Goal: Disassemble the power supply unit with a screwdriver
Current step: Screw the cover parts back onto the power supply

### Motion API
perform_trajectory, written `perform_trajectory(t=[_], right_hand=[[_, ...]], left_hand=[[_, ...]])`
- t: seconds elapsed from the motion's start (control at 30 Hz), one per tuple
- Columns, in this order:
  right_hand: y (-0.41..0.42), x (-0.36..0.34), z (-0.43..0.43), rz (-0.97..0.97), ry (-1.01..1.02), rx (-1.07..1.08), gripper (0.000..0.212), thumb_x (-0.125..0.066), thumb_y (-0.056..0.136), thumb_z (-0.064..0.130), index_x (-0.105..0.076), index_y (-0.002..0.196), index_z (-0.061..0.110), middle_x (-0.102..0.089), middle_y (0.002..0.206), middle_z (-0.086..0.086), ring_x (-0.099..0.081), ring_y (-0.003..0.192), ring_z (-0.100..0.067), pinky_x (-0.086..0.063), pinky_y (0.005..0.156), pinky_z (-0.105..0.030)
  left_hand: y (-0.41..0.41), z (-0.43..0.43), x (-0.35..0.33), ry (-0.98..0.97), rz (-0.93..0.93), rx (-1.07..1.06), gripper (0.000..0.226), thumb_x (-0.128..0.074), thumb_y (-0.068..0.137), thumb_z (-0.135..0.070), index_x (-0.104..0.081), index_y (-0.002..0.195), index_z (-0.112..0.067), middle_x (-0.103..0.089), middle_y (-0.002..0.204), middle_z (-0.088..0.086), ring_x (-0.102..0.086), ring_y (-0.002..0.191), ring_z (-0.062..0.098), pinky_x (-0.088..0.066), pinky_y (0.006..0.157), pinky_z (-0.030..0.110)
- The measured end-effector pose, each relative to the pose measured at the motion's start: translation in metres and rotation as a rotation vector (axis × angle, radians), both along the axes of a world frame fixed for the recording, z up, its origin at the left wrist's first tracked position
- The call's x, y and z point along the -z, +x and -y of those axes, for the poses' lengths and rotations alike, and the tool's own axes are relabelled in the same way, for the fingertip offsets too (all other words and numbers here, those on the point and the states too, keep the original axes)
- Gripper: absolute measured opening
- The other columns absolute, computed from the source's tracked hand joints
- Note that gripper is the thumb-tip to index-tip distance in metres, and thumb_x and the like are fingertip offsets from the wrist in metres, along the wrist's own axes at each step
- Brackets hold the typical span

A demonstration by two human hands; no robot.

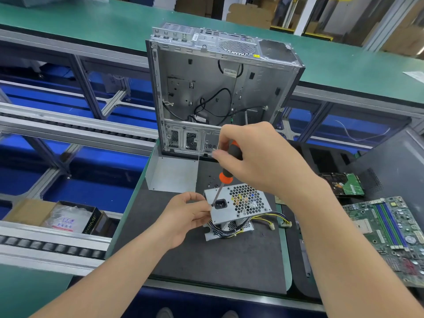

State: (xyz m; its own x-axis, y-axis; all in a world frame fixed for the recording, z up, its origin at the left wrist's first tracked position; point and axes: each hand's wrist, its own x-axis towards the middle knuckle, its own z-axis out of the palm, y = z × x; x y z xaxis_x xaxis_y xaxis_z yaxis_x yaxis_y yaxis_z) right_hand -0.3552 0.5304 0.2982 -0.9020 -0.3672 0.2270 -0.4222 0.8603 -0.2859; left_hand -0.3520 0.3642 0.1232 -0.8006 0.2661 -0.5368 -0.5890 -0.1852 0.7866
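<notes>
At far left a cardboard box [27, 213] holds a crinkled plastic bag [66, 218], with a black carton [95, 222] just beside it. On the dark mat [160, 253] covering the surface [286, 249], the left hand [185, 214] grips the left edge of the power supply unit [241, 203], fingers curled round its casing. The unit stands mid-mat, honeycomb grille facing up, wires spilling from beneath toward the right. Bare mat lies between it and the near edge. The right hand [259, 157] is wrapped round the screwdriver [229, 172] — its tip meets a screw beside the power socket. Behind stands an open computer case [218, 88] with loose black cables inside, a metal panel [174, 173] and small screws [212, 181] near its base. Further right lie a hard drive [346, 187] and a motherboard [390, 230], well apart from the unit.
</notes>
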Motion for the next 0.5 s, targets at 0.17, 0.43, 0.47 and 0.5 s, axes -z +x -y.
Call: perform_trajectory(t=[0.17, 0.43, 0.47, 0.5], right_hand=[[0.0023, -0.0049, -0.0011, 0.071, -0.005, -0.061, 0.019, -0.067, 0.081, 0.024, -0.057, 0.096, 0.025, -0.060, 0.077, 0.010, -0.055, 0.079, -0.009, -0.051, 0.073, -0.038], [0.0005, -0.0067, -0.0028, 0.075, -0.008, -0.102, 0.018, -0.066, 0.080, 0.019, -0.060, 0.096, 0.023, -0.063, 0.080, 0.008, -0.058, 0.083, -0.012, -0.051, 0.075, -0.038], [0.0007, -0.0061, -0.0019, 0.071, -0.006, -0.089, 0.017, -0.066, 0.080, 0.022, -0.058, 0.096, 0.024, -0.062, 0.080, 0.008, -0.058, 0.083, -0.013, -0.052, 0.075, -0.039], [0.0003, -0.0038, -0.0015, 0.045, 0.001, -0.070, 0.014, -0.067, 0.085, 0.028, -0.057, 0.095, 0.025, -0.060, 0.078, 0.010, -0.058, 0.081, -0.013, -0.052, 0.072, -0.040]], left_hand=[[-0.0005, 0.0013, -0.0007, -0.008, -0.010, 0.013, 0.021, -0.073, 0.090, 0.005, -0.059, 0.101, -0.007, -0.079, 0.103, 0.021, -0.075, 0.085, 0.029, -0.063, 0.085, 0.036], [-0.0009, 0.0001, -0.0015, -0.017, -0.008, 0.005, 0.023, -0.072, 0.090, 0.006, -0.059, 0.102, -0.007, -0.079, 0.100, 0.020, -0.075, 0.082, 0.027, -0.062, 0.084, 0.036], [-0.0010, 0.0000, -0.0016, -0.016, -0.008, 0.006, 0.023, -0.072, 0.090, 0.006, -0.058, 0.103, -0.007, -0.079, 0.100, 0.020, -0.075, 0.082, 0.027, -0.062, 0.084, 0.036], [-0.0010, 0.0000, -0.0015, -0.015, -0.008, 0.006, 0.023, -0.072, 0.090, 0.006, -0.059, 0.103, -0.007, -0.079, 0.101, 0.020, -0.075, 0.082, 0.027, -0.063, 0.084, 0.036]])
